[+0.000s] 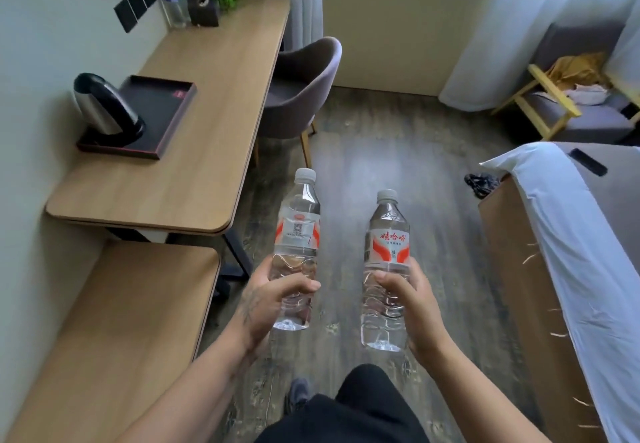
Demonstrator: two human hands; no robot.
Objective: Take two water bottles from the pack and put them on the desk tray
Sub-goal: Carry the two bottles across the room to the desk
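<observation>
Two clear ribbed plastic bottles, white caps, red-and-white labels — left bottle (296,252) in the left hand (273,299), right bottle (386,269) in the right hand (412,304), each grip wrapped round the lower body, upright over the floor. Far left on the wooden tabletop (207,152) — one black rectangular tray (162,110) carrying one steel kettle (104,107).

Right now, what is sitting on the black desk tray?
Only an electric kettle stands on the black tray, at its near-left end. The rest shows bare, bar a small red mark; the part behind the kettle is hidden.
</observation>
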